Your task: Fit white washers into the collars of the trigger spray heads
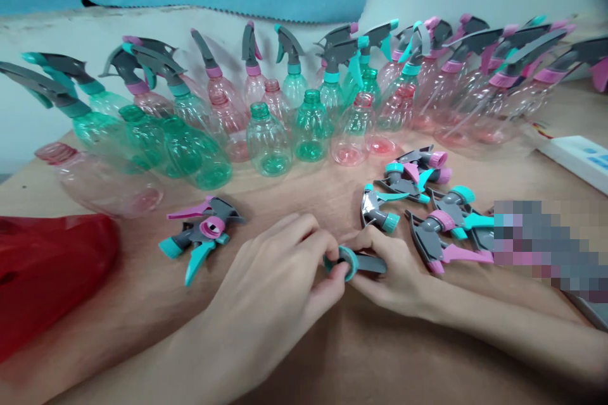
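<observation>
A grey spray head (pixel 370 263) with a teal collar is held between both hands at the middle of the table. The fingers of my left hand (pixel 280 272) pinch the collar's rim, its opening turned toward me. My right hand (pixel 394 272) is closed around the grey body, and part of it is hidden by the fingers. Left of my hands lie a couple of loose spray heads (pixel 209 228) in pink, teal and grey. Right of them is a pile of several more spray heads (pixel 427 215), close to my right hand's fingers.
Capless green bottles (pixel 270 145) and pink bottles (pixel 349 139) stand behind my hands. Bottles with spray heads (pixel 292 69) line the wall. One pink bottle (pixel 104 180) leans at the left, near a red bag (pixel 52 272). A white box (pixel 579 158) lies at the right.
</observation>
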Tool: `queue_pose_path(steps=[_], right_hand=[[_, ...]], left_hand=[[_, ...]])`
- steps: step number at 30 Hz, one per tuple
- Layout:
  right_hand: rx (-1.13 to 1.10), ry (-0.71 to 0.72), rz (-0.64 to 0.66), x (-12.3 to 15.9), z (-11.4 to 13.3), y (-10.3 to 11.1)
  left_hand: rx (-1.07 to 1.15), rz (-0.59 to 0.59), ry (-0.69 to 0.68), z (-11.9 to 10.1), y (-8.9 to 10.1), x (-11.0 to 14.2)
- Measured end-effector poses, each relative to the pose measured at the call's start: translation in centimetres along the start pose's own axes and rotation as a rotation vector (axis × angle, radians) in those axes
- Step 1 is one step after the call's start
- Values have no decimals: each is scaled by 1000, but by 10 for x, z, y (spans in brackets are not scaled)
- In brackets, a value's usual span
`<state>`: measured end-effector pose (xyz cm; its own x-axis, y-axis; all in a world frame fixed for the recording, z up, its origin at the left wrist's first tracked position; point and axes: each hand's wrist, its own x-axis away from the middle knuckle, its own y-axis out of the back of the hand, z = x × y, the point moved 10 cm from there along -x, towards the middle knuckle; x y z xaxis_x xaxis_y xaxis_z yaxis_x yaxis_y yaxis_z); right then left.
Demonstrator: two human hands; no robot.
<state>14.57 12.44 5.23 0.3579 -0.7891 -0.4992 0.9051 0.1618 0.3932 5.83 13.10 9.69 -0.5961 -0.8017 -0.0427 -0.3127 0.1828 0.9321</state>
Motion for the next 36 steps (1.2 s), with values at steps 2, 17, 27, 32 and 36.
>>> queue_pose_path(steps=[2,17,27,32,36], right_hand=[[2,-5,7,0,0,0],[-125,-121,41,0,-9,-1],[-76,-90,50,-1,-7,2],[-113,-185,29,-1,-15,2],[-149,-229,20,1,-21,1]], left_hand=[[37,4,9,3,-1,-1],[127,92,-158,-3,16,4],[-94,51,-500,-35,8,6],[-146,-18,-555,-29,2,11],[-58,-103,-464,-19,3,12]])
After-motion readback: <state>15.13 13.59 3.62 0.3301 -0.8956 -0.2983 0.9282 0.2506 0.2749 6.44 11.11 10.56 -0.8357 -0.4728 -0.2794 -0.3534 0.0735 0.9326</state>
